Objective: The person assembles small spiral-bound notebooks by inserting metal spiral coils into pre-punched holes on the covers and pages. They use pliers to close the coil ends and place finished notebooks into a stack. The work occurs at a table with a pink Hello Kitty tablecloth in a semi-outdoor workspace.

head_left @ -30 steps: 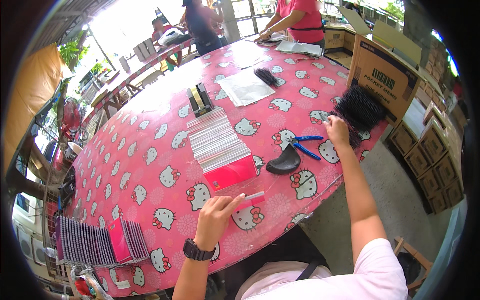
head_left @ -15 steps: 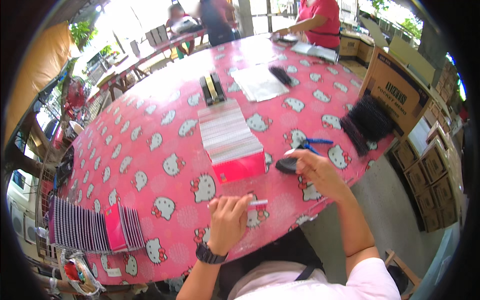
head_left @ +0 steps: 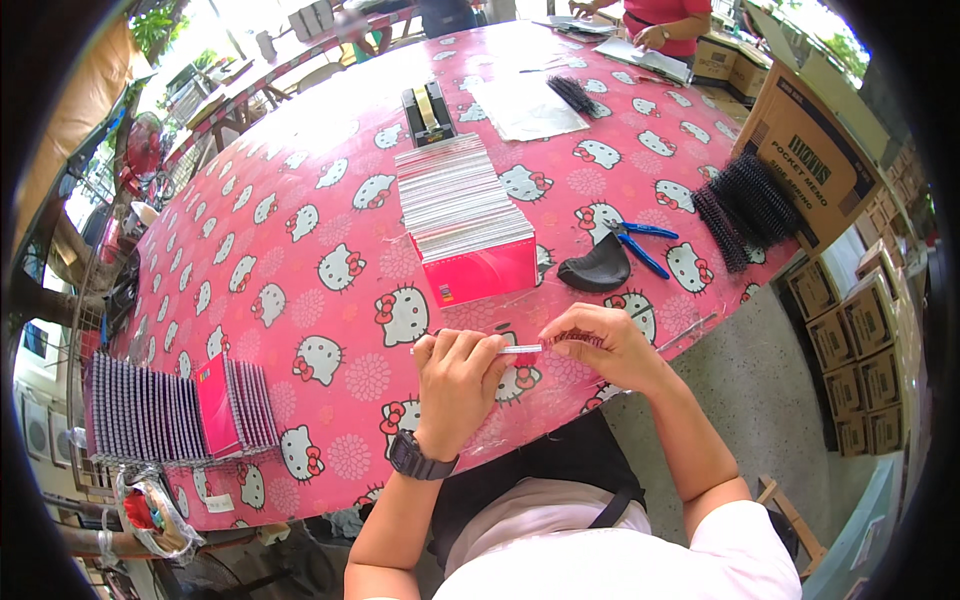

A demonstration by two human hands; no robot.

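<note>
My left hand (head_left: 458, 380) is closed around a thin memo pad (head_left: 520, 350), held edge-on above the near edge of the table. White page edges stick out on its right. Against that end, my right hand (head_left: 622, 350) pinches a dark spiral coil (head_left: 578, 338), partly covered by the fingers. A long row of unbound memo pads (head_left: 465, 200) with a pink cover in front stands just beyond my hands. To its right rest a black crescent-shaped dish (head_left: 596, 268) and blue-handled pliers (head_left: 645, 245).
Bound pads (head_left: 145, 410) stand in a row at the left. Black coils (head_left: 750, 215) lie beside a cardboard box (head_left: 805, 160) at the right. Farther back are a tape dispenser (head_left: 428, 112) and a clear plastic sheet (head_left: 525, 105). A person in red (head_left: 670, 25) works at the far side.
My right hand has moved from the black dish toward my left hand and now shows a coil at the pad's end. The view has tilted downward.
</note>
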